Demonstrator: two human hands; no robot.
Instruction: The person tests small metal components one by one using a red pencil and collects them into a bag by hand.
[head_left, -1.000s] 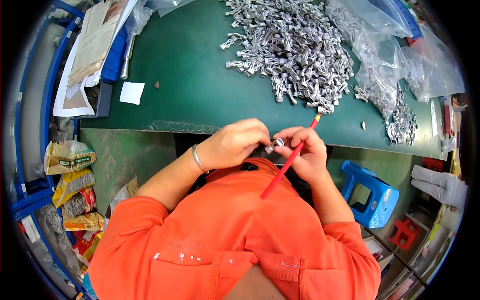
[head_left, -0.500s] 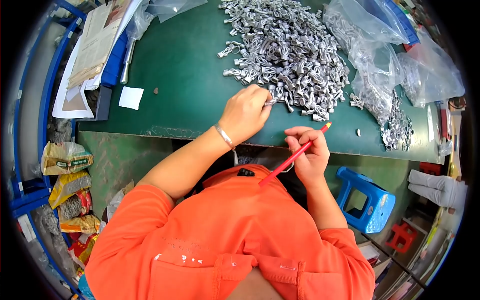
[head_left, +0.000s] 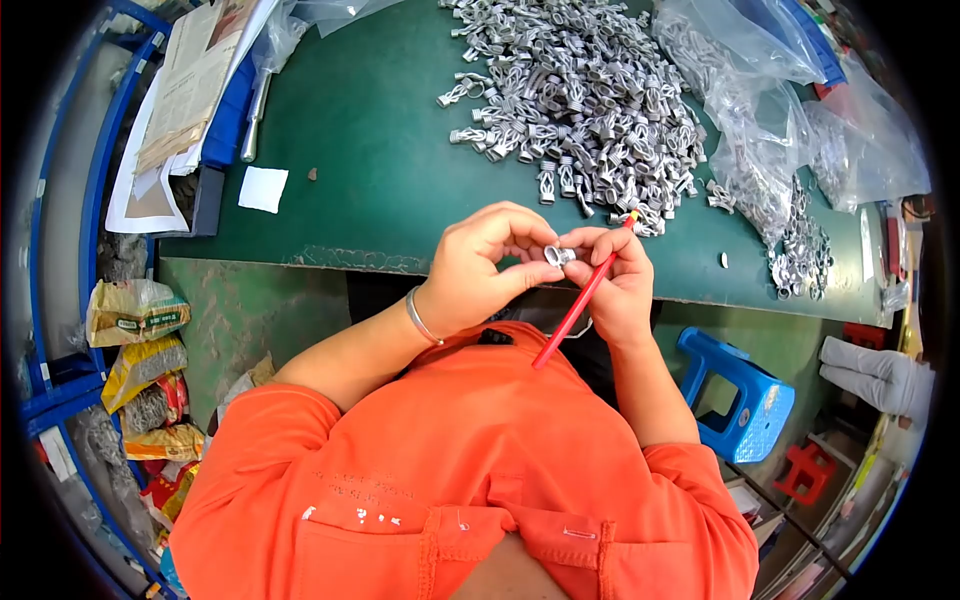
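The person's orange shirt (head_left: pixel 470 470) fills the near part of the view. Just beyond it, at the near edge of a green table (head_left: pixel 380 170), the two hands meet. The left hand (head_left: pixel 480 270) pinches a small metal clip (head_left: pixel 556 256) between thumb and fingertips. The right hand (head_left: pixel 615 285) touches the clip from the other side and also grips a red pencil (head_left: pixel 580 300). The pencil's long axis runs diagonally, its tip toward the table and away from the body, its other end toward the chest.

Below the table's edge lie a worn green floor, a blue stool (head_left: pixel 740 390) and packets (head_left: pixel 135 310).

Farther out, a loose pile of metal clips (head_left: pixel 580 90) covers the tabletop. Clear plastic bags (head_left: pixel 770 120) to the right hold more of them, some spilling out. Papers (head_left: pixel 190 90) lie at the far left.
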